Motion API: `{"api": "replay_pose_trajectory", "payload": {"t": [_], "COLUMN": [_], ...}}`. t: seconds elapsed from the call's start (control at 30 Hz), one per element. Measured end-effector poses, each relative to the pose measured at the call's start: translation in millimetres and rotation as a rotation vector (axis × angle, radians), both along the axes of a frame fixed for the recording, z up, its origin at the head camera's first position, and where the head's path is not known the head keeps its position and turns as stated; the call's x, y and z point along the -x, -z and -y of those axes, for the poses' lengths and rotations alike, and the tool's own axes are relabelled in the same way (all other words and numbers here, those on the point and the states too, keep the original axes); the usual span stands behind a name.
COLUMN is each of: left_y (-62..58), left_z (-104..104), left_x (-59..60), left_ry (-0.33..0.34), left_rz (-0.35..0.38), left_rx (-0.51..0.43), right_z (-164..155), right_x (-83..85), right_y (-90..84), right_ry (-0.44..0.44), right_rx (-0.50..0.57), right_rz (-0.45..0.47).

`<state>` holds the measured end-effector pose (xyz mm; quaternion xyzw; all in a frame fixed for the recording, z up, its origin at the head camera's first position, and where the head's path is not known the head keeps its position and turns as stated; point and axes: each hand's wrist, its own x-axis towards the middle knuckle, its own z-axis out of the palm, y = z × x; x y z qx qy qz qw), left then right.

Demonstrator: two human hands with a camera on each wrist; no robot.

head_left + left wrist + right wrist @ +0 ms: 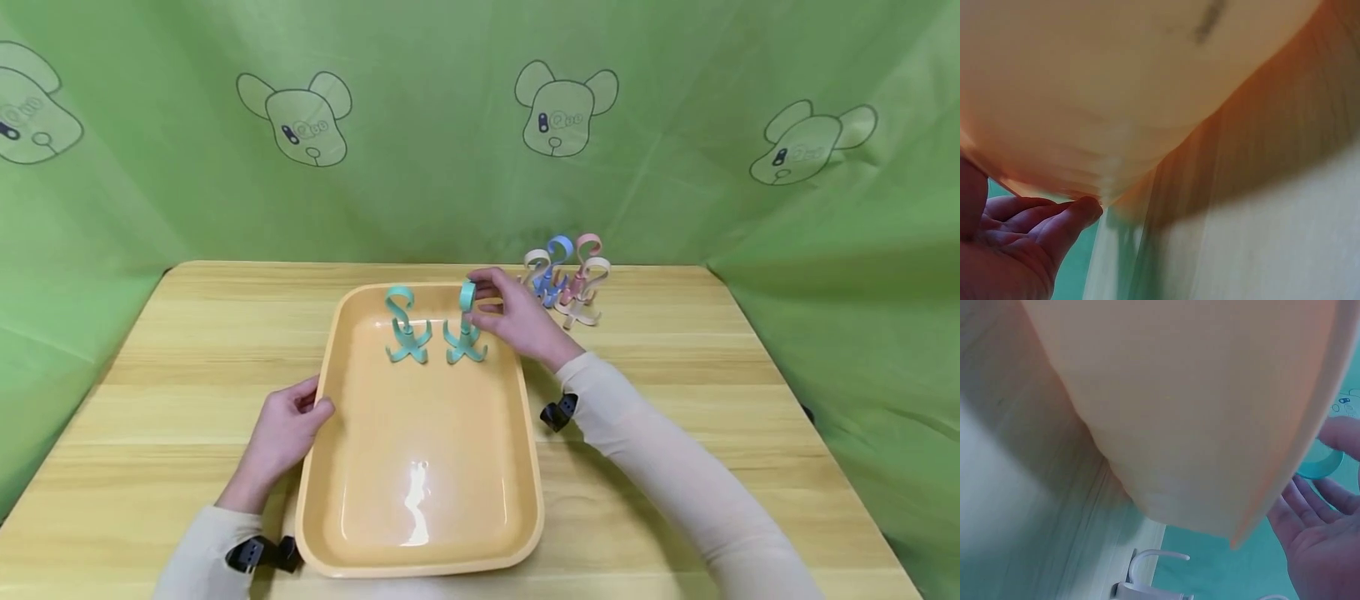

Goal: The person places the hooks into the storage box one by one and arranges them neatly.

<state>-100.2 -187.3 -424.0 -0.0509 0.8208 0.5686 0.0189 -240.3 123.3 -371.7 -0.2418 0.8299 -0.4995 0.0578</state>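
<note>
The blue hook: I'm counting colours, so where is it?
Head view: the blue hook stands on the table, right of the tray, clustered with pink and cream hooks.

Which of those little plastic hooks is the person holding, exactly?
Find the yellow tray in the middle of the wooden table. Two teal hooks stand at its far end. It is the right-hand teal hook, whose curled top the right hand pinches; its twin, the left teal hook, stands untouched.
</note>
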Motion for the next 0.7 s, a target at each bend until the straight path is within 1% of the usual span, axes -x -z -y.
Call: {"api": "replay_pose_trajectory", "payload": {"t": [0.1,0.23,0.43,0.7], "left_y": [-1.9,-2.5,0.2,-2.1], "left_z": [0,0,-1,-4], "left_x": [-0.3,-0.8,0.5,0.4], "left_ry": [0.0,-0.004,-0.012,-0.014], "left_rz": [0.012,0.02,0.006,-0.011], "left_rx": [0.001,0.0,-0.017,-0.031], "right_z": [-1,-3,-8,-18], "right_x": [0.5,-0.6,-2.5,-4.6], "right_y": [-0.3,-1.3,-2.6,-5.3], "right_ry": [0.001,-0.004,-0.012,0.0], "right_rx": [0.006,0.005,-0.005,-0.005], "right_rz": [0.026,0.027,-0.053,-0.089]}}
